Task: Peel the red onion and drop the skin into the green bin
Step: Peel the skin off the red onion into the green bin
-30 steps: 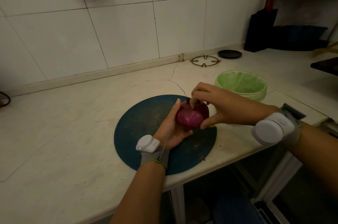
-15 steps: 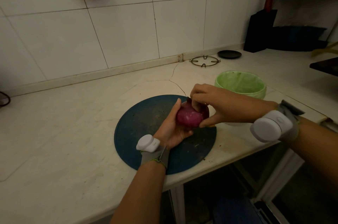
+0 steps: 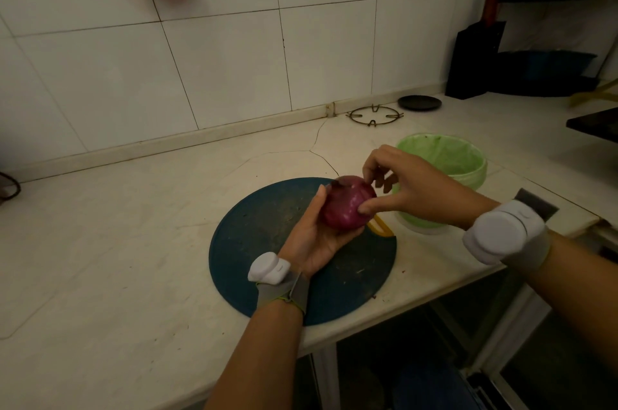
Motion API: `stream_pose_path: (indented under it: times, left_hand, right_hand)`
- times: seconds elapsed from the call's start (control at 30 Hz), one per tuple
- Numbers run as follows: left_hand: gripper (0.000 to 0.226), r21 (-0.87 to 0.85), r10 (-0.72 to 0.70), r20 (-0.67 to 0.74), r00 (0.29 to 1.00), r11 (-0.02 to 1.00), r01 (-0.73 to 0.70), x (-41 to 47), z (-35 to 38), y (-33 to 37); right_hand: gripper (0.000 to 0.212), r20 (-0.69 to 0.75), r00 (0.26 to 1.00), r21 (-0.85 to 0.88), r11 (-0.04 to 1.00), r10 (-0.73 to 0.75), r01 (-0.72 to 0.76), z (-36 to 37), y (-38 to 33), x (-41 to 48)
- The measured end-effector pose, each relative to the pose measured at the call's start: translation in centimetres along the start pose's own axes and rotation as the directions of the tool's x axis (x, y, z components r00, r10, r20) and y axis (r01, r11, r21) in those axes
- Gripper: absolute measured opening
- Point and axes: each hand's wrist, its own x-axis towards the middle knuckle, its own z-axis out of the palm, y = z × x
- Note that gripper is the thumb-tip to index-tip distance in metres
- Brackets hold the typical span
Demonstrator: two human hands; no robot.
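My left hand (image 3: pixel 316 235) cups the red onion (image 3: pixel 346 204) from below and the left, holding it a little above the round dark blue cutting board (image 3: pixel 267 229). My right hand (image 3: pixel 408 184) is at the onion's right side. Its thumb presses the lower right of the onion and its curled fingertips touch the upper right edge. Whether a strip of skin is pinched there is too small to tell. The green bin (image 3: pixel 468 162), lined with a green bag, stands just right of the board, behind my right hand.
A yellow-handled tool (image 3: pixel 381 225) lies on the board's right edge, partly under the onion. At the back stand a wire trivet (image 3: pixel 374 116), a small black dish (image 3: pixel 419 103) and a black knife block (image 3: pixel 471 61). The counter's front edge runs just below the board.
My right hand's fingers have shifted from the top of the onion to its upper right side and spread apart. The onion has tipped slightly, with more of its surface showing.
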Motion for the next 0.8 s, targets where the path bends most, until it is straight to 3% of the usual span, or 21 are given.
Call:
stream_pose_path:
  times: [0.1,0.2,0.27,0.4,0.6,0.7,0.8]
  left_hand:
    - [0.046,-0.062,0.056,0.000,0.998,0.996,-0.056,0.0,-0.2,0.1]
    - [0.046,-0.056,0.090,0.002,0.996,0.994,-0.090,0.0,-0.4,0.0]
    - [0.058,-0.060,0.105,0.011,0.994,0.993,-0.104,0.1,-0.5,-0.1]
    - [0.094,-0.045,0.129,0.038,0.991,0.991,-0.127,0.5,-0.7,-0.2]
    - [0.096,0.042,0.140,-0.025,0.990,0.989,-0.139,0.2,-0.2,-0.1]
    - [0.105,0.069,0.138,-0.061,0.989,0.989,-0.134,0.1,0.1,-0.1]
    - [0.098,0.067,0.151,-0.071,0.986,0.987,-0.146,0.0,0.5,0.0]
  right_hand:
    - [0.034,-0.076,0.991,0.206,0.974,0.114,-0.096,1.3,0.3,-0.3]
    - [0.026,-0.147,0.981,0.268,0.960,0.125,-0.082,2.2,0.1,-0.5]
    - [0.024,-0.204,0.969,0.273,0.959,0.137,-0.078,2.6,-0.2,-0.6]
    - [0.015,-0.321,0.938,0.196,0.978,0.130,-0.068,3.2,-0.8,-0.6]
    - [0.007,-0.347,0.938,-0.041,0.999,0.003,-0.018,3.6,-1.5,-0.6]
    - [0.008,-0.369,0.929,-0.077,0.997,-0.011,-0.018,3.2,-1.6,-0.4]
    - [0.008,-0.387,0.922,-0.075,0.996,0.009,-0.041,2.7,-1.6,-0.2]
